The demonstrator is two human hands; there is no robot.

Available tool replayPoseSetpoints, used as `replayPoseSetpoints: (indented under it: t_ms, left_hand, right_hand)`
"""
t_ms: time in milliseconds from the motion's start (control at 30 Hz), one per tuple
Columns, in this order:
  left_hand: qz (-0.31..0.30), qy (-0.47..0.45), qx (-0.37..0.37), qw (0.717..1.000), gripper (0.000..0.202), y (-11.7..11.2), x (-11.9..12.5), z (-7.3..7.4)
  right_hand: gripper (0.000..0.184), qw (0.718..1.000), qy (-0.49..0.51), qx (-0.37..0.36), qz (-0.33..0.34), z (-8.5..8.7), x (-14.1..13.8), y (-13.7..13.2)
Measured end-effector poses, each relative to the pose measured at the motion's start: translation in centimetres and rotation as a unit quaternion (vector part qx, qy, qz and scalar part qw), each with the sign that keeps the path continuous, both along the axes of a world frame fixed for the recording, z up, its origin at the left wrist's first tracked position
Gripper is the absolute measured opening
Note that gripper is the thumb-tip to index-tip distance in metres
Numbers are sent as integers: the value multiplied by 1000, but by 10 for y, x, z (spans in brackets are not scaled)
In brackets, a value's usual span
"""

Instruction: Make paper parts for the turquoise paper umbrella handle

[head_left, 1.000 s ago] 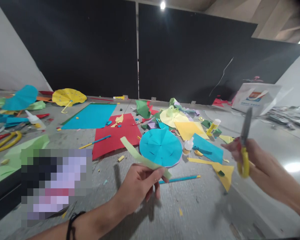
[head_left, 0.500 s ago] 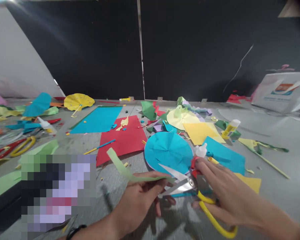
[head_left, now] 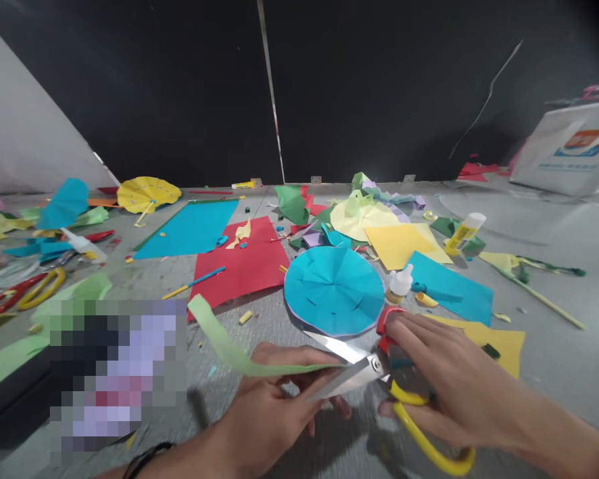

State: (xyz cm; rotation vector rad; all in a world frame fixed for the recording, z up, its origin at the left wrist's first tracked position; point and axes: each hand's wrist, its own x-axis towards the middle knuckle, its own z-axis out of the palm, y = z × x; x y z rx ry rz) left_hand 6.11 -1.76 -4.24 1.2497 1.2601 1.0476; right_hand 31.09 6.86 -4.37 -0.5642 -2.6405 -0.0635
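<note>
Pinched in my left hand (head_left: 274,399) is a light green paper strip (head_left: 224,349), its free end curling up to the left. My right hand (head_left: 449,372) grips a pair of scissors (head_left: 374,364) with one red and one yellow handle. The blades are parted, with the strip's right end between them, close to my left fingers. Just beyond the blades a round blue pleated paper disc (head_left: 334,289) lies on the grey table. A small white-capped glue bottle (head_left: 400,285) stands beside the disc, near my right hand.
Behind the disc lie red paper (head_left: 244,259), blue paper (head_left: 190,227), yellow paper (head_left: 404,245) and crumpled scraps. A glue stick (head_left: 465,234) stands at the right. More scissors (head_left: 42,290) lie at the left. A white bag (head_left: 569,146) sits far right, against the dark panel (head_left: 180,93).
The scissor blades have swung a little, and the strip's free end has shifted left and down. The glue bottle beside my right hand now shows more fully. The whole view has tilted slightly.
</note>
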Motion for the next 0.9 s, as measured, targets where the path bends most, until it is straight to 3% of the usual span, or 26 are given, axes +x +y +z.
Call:
replayPoseSetpoints:
  t_ms: [200, 467, 900]
  left_hand:
    - [33, -4, 14, 999, 24, -2, 2, 0]
    - [7, -27, 70, 997, 11, -5, -5, -14]
    - [-8, -50, 32, 998, 13, -3, -4, -9]
  right_hand:
    - [53, 1000, 1, 12, -1, 1, -1, -2]
    - [57, 1000, -11, 9, -1, 2, -2, -4]
    - [59, 1000, -16, -7, -6, 0, -1, -5]
